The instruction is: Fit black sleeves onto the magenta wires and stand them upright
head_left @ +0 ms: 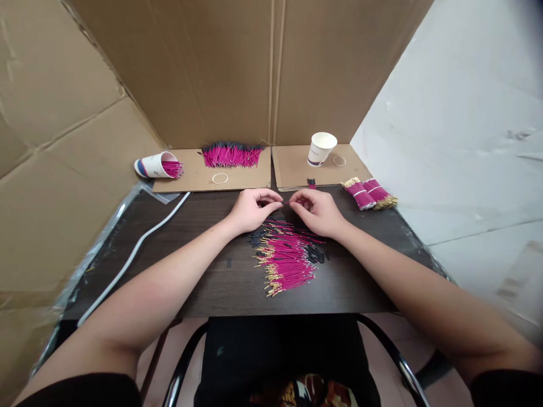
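Note:
My left hand (253, 210) and my right hand (319, 212) meet above the dark table (203, 265), fingertips almost touching. Between them they pinch one thin magenta wire (285, 202), held level. Just below my hands lies a loose pile of magenta wires (285, 261) with gold tips, mixed with several short black sleeves (316, 255). Whether a sleeve is on the held wire I cannot tell.
A heap of sleeved magenta wires (231, 154) and a rubber band (219, 178) lie on cardboard at the back. A tipped paper cup (156, 166) holds wires at left; an upright cup (321, 148) stands at right. Two banded bundles (370, 193) lie right. A white cable (131, 254) crosses left.

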Demonstrator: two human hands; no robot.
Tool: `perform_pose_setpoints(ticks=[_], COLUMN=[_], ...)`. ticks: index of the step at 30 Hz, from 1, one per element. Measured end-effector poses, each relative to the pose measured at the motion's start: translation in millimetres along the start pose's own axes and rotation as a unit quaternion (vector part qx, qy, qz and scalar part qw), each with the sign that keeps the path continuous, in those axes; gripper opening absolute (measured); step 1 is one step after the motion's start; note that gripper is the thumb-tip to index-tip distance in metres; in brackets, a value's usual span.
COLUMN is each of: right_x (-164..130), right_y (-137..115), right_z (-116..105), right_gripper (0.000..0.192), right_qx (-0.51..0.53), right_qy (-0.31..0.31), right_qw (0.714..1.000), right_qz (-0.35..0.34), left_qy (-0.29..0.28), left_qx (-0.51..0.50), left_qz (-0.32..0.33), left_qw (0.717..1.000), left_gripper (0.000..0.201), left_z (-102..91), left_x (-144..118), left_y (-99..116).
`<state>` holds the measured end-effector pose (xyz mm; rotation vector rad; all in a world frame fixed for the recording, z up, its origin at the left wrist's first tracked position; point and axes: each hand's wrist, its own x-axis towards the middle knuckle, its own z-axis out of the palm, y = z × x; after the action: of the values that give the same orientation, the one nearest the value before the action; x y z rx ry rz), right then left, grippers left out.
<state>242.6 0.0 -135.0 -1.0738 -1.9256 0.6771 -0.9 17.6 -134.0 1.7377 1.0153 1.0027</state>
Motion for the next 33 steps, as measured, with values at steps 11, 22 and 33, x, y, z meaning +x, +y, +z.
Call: perform_pose_setpoints(ticks=[11, 22, 33], right_x=[0.7, 0.2, 0.3], right_y=[-1.6, -0.6, 2.2], right_z=[-0.1, 0.7, 0.6], right_gripper=[0.015, 0.012, 0.012], right_qx=[0.010, 0.028, 0.019], right_qy=[0.002, 0.009, 0.003], right_qw=[1.000, 1.000, 1.000], right_qz=[-0.014, -0.004, -0.014], left_qy=[-0.010, -0.013, -0.032], left_qx=[-0.005, -0.015, -0.021], left_qz=[0.002, -0.001, 0.004], left_qw=[1.000, 1.000, 0.999], left_gripper=[0.018, 0.018, 0.022], left_z=[0.0, -0.3, -1.0], left_x=[-0.1, 0.1, 0.3], left_y=[0.0, -2.1, -1.2])
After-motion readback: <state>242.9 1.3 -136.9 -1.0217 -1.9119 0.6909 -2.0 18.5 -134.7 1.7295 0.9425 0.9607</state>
